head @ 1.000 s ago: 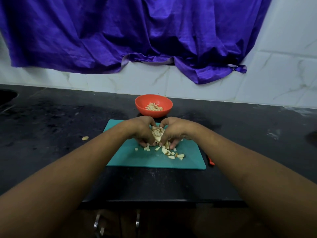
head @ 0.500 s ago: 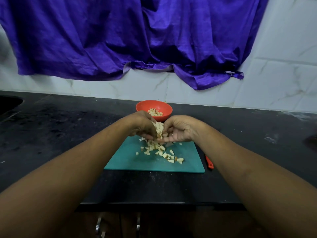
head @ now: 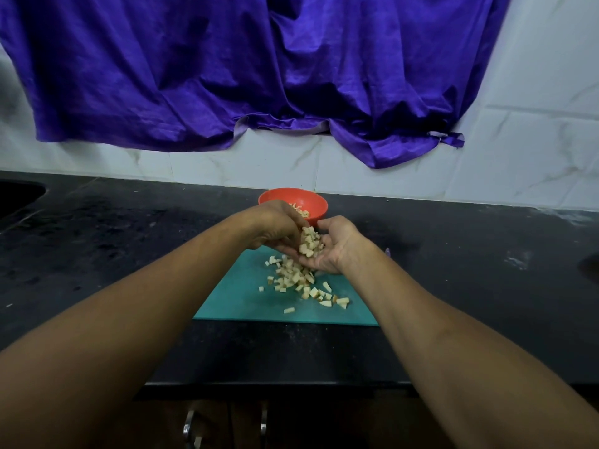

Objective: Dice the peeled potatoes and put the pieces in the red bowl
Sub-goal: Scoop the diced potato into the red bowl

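Near edge: metal cabinet handles (head: 187,427) under a speckled black stone counter (head: 129,254). A flat, rectangular teal plastic chopping board (head: 240,299) carries loose potato cubes (head: 293,277), pale, small & rough-cut. Above the board's far part, left hand (head: 275,226) & right hand (head: 335,252) cup a handful (head: 309,243) of cubes between them: right palm up, fingers half curled under it; left fingers curled over the top. Just beyond sits the round red bowl (head: 317,209) w/ a few cubes inside. Behind: white marbled tile wall (head: 534,150), creased purple cloth (head: 227,76).
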